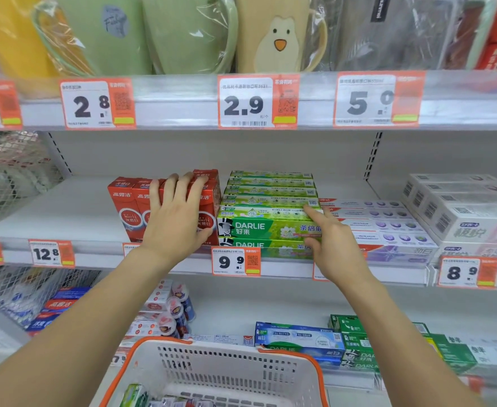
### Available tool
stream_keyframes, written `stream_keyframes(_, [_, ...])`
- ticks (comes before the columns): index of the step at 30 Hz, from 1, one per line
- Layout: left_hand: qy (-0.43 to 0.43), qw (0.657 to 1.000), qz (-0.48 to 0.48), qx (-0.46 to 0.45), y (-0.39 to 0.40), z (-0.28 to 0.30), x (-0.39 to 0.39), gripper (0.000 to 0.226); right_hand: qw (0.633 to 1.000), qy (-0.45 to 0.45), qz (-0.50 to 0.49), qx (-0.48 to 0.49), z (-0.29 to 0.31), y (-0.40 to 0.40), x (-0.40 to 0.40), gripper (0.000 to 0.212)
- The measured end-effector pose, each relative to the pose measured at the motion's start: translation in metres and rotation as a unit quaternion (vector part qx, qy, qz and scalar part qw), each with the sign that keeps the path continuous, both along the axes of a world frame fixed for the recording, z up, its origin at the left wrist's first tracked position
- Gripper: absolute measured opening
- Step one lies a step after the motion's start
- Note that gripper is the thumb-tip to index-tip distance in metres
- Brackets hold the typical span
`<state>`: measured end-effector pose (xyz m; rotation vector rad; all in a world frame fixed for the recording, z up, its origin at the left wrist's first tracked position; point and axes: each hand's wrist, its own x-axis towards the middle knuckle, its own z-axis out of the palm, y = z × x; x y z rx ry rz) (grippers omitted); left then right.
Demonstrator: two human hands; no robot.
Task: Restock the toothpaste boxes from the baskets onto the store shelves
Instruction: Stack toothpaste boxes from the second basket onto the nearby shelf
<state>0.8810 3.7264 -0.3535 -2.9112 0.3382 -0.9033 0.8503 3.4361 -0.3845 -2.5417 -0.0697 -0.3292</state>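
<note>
Head view. Left hand [179, 218] spread flat on upright red toothpaste boxes [129, 207], grip released, pressing only. Right hand [334, 245] touches the green toothpaste boxes [268, 227] stacked on the middle shelf [74, 207]; fingers mostly straight, nothing grasped. Risk: a firm push could topple the reds. White basket [226, 368] below holds a few boxes.

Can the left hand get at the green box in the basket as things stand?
Probably yes. The left hand lies flat on the red boxes, holding nothing, and the basket sits open-topped below it with the green box uncovered.
</note>
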Motion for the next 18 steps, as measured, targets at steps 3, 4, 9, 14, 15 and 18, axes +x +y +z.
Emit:
stream_keyframes(3, [0.009, 1.0, 0.004, 0.005, 0.0, 0.001, 0.0, 0.096, 1.0, 0.0, -0.004, -0.002, -0.002, 0.001, 0.001, 0.071])
stream_keyframes(4, [0.012, 1.0, 0.005, 0.009, 0.0, 0.002, 0.0, 0.096, 1.0, -0.001, -0.001, 0.0, -0.003, 0.0, 0.002, 0.072])
stream_keyframes(9, [0.014, 1.0, 0.013, 0.02, 0.0, 0.0, 0.002, 0.097, 1.0, -0.006, 0.009, 0.01, -0.007, -0.003, 0.005, 0.074])
stream_keyframes(14, [0.011, 1.0, 0.024, 0.005, -0.004, -0.001, 0.002, 0.097, 0.999, -0.029, 0.012, 0.039, -0.009, -0.002, 0.0, 0.075])
stream_keyframes(15, [0.018, 1.0, 0.024, -0.001, -0.005, -0.001, 0.002, 0.098, 0.999, -0.031, 0.01, 0.04, -0.009, -0.002, -0.001, 0.078])
stream_keyframes(18, [0.042, 0.999, 0.019, -0.028, -0.006, 0.001, 0.002, 0.102, 0.999, -0.018, 0.01, 0.026, -0.011, -0.001, -0.004, 0.089])
